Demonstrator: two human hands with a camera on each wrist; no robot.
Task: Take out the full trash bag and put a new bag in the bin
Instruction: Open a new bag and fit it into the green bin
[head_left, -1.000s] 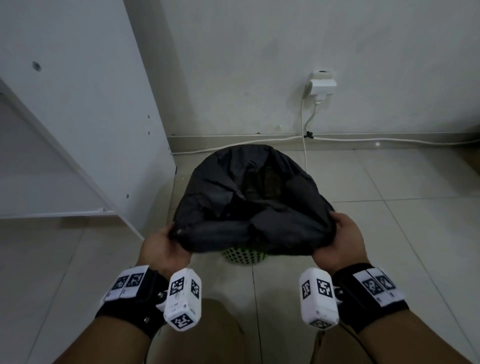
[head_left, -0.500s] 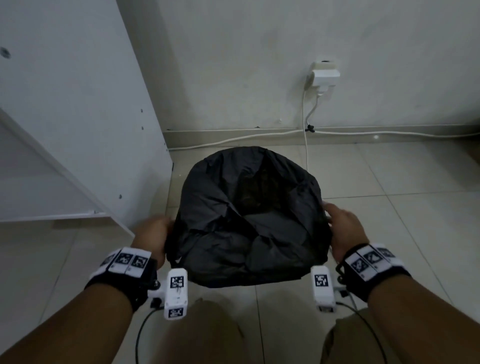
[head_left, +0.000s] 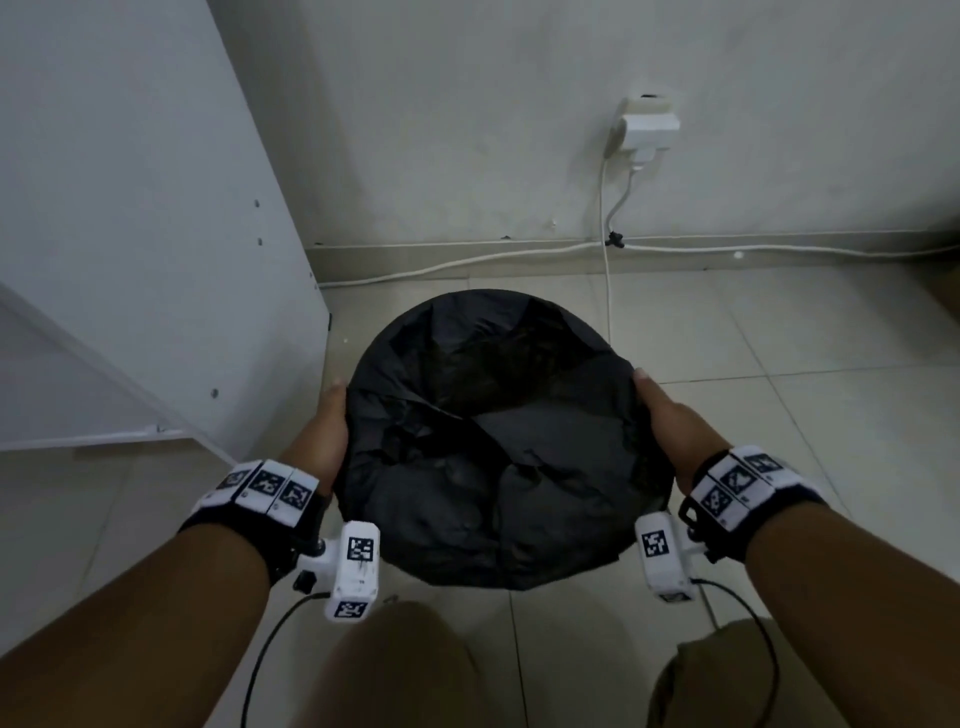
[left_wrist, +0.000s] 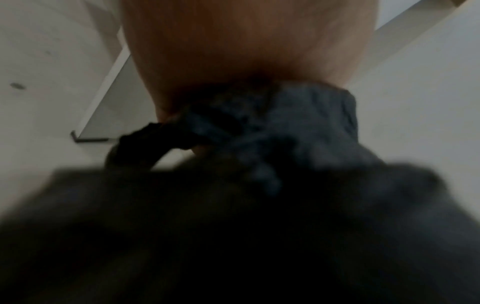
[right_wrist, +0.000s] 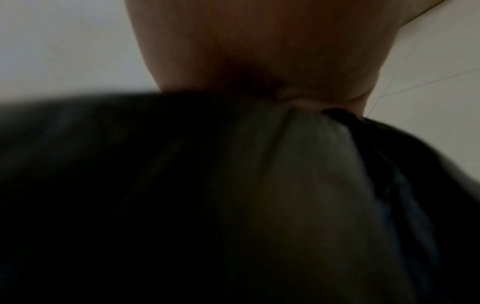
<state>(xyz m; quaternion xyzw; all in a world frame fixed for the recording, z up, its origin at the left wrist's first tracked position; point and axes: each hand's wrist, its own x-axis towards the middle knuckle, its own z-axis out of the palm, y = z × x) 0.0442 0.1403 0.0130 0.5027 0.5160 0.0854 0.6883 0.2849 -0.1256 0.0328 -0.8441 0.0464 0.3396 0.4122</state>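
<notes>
Both hands have slid from the near rim to opposite sides, and the green basket no longer shows. Left hand (head_left: 323, 434) grips bunched black bag (head_left: 498, 441) film; the bag drapes over the bin on the floor tiles (head_left: 810, 415) — right hand (head_left: 670, 423) grips the other side.

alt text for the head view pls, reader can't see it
Two hands, left hand and right hand, hold the sides of a black trash bag spread over a round bin on a tiled floor. A white cabinet stands left; a wall plug behind.
</notes>
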